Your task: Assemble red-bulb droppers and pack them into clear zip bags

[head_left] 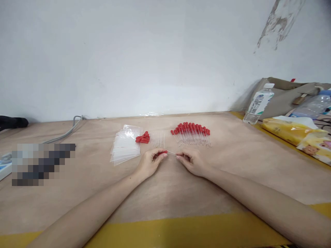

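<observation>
My left hand (152, 161) pinches the red rubber bulb (163, 152) of a dropper. My right hand (192, 161) grips the far end of its clear tube (171, 153), so the dropper lies level between both hands. Whether the tube sits fully inside the bulb cannot be made out. Just beyond my right hand, a fanned row of red-capped droppers (191, 131) rests on the table. Behind my left hand are a small pile of loose red bulbs (143, 137) and several bare clear tubes (157, 139). A stack of clear plastic bags (126, 143) lies to their left.
The brown table (90, 196) has a yellow front edge and meets a white wall. At right stand a water bottle (258, 103), a grey bag (281, 98) and a yellow tissue pack (292, 132). A grey cable (66, 134) and a blurred-out dark object (43, 165) lie at left.
</observation>
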Motion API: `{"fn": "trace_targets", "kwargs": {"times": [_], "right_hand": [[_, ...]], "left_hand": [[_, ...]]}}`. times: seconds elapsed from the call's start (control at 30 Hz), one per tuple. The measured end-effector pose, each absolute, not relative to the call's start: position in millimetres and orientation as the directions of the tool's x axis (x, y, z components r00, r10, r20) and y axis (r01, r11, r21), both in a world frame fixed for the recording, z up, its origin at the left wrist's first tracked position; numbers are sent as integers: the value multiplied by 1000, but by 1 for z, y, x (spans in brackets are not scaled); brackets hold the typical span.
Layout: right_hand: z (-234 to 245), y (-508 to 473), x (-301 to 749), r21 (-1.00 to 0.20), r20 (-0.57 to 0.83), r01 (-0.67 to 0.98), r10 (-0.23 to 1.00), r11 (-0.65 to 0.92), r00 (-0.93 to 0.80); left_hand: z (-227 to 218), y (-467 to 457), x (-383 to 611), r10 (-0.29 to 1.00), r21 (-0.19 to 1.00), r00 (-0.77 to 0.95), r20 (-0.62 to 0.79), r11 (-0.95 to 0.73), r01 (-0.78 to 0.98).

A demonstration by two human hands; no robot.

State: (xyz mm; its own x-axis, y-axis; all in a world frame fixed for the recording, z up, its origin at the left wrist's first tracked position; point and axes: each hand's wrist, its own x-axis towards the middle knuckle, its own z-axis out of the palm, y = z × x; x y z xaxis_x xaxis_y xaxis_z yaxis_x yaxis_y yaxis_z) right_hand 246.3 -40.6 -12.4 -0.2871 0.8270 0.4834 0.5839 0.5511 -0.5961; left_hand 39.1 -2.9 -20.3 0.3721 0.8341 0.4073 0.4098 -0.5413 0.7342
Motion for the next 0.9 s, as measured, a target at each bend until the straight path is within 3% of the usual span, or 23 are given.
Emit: {"fn": "trace_targets", "kwargs": {"times": [0.17,0.33,0.43,0.57,0.67,0.77,0.9], "right_hand": [[-14,-40,242,-645,447,540,840,541,-307],[-12,-35,248,-715,327,503,869,485,-372],[-4,-33,254,-591,324,604,843,534,-429],[3,-34,258,-207,405,726,733,656,-547],[0,-36,256,10,483,765,666,644,-568],[-5,-35,256,64,542,754,612,654,-576],[-11,-31,258,-84,602,720,611,689,-514]], "left_hand": [[-19,-4,39,847,763,361,390,-517,388],[-15,-8,37,836,761,411,363,-521,387],[-12,-12,37,810,741,471,350,-547,389],[-9,-14,40,795,687,500,344,-576,443],[-10,-11,41,811,679,456,366,-568,465],[-13,-6,37,805,673,445,391,-581,458],[-13,-2,31,750,600,497,436,-654,461]]}}
